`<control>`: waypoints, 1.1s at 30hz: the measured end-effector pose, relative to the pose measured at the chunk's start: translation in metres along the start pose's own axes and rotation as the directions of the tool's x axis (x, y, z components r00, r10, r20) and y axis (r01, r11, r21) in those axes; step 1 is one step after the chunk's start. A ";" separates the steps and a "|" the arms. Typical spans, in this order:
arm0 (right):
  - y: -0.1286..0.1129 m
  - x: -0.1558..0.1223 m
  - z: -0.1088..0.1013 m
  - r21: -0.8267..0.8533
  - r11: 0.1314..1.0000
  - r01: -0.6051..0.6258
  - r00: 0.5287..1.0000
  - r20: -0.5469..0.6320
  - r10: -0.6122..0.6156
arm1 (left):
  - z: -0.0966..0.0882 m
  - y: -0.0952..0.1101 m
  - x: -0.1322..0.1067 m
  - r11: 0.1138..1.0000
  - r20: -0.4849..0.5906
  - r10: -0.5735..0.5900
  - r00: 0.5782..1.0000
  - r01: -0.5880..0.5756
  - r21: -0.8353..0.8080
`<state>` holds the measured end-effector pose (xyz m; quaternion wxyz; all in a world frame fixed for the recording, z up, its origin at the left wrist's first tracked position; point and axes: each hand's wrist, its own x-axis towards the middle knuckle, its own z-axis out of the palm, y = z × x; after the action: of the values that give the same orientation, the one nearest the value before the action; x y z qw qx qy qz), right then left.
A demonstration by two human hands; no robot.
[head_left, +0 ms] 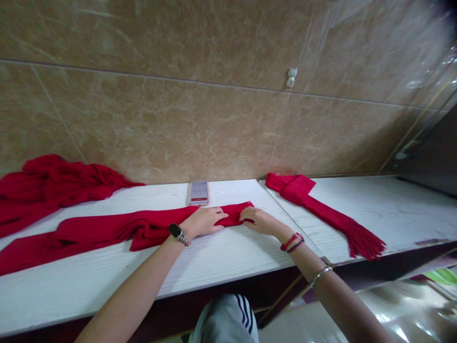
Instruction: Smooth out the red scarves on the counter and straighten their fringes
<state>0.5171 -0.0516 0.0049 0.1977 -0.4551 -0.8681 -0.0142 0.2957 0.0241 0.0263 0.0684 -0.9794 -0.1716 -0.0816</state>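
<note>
Presently, our left hand (205,221) and right hand (259,220) lie flat, open, on long red woollen scarf (100,231), white worktop (221,257).

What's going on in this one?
A person handles a long red knitted scarf laid across a white wood-grain tabletop. Their left hand lies flat on its right end; the right hand touches that end's tip, grip unclear. A smartphone lies by the wall behind. Another red fringed scarf lies on the right, a heap of red cloth far left.
</note>
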 end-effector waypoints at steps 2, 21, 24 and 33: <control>0.005 -0.013 0.000 -0.098 0.995 0.010 1.000 0.000 -0.010 | -0.001 -0.001 -0.001 1.000 0.019 0.020 1.000 -0.019 -0.016; -0.029 0.043 0.034 -0.105 0.985 -0.139 0.988 0.048 0.145 | -0.008 -0.035 -0.041 0.962 -0.117 -0.258 0.959 0.243 -0.124; -0.024 0.045 0.048 -0.147 0.984 -0.105 0.990 0.081 0.118 | -0.011 -0.041 -0.071 0.964 -0.098 -0.259 0.961 0.252 -0.083; 0.014 0.004 0.039 -0.193 0.977 -0.094 0.995 0.017 0.099 | -0.016 -0.066 -0.159 0.880 -0.093 -0.458 0.884 0.465 0.098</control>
<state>0.5133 -0.0324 -0.0316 0.1419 -0.5139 -0.8421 -0.0823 0.1230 0.0314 0.0196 0.1100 -0.9013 -0.4020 -0.1181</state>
